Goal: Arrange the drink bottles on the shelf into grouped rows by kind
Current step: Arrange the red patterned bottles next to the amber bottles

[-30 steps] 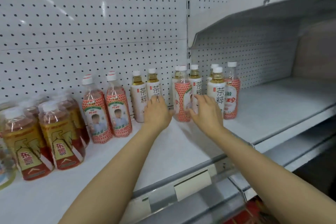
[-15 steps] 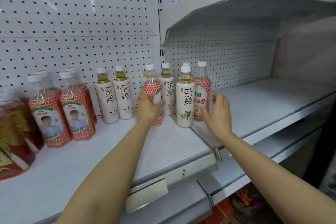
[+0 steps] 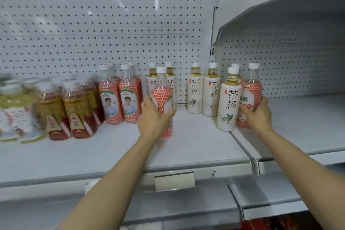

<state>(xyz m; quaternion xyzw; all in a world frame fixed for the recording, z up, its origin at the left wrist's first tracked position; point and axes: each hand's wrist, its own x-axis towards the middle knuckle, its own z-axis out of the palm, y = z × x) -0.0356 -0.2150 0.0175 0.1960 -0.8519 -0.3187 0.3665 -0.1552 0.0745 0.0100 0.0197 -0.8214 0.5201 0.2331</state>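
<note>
A white metal shelf runs across the view, backed by a white pegboard wall. A seam splits the shelf into two sections on the right, and a blank price-tag holder sits on its front rail. A second shelf overhangs the right section from above.

The left hand wraps its fingers round a red-patterned bottle in front of two white tea bottles. The right hand grips another red-patterned bottle standing on the right section, just beside a white tea bottle at the seam. Two more white tea bottles stand against the wall between the hands. Further left is a group of red-patterned bottles with a portrait label, then amber bottles with red and gold labels.

The far-left bottles are smeared by blur and their labels cannot be read. A bottle behind the seam-side tea bottle shows only its cap. Something red at the bottom right corner is cut off and unclear.
</note>
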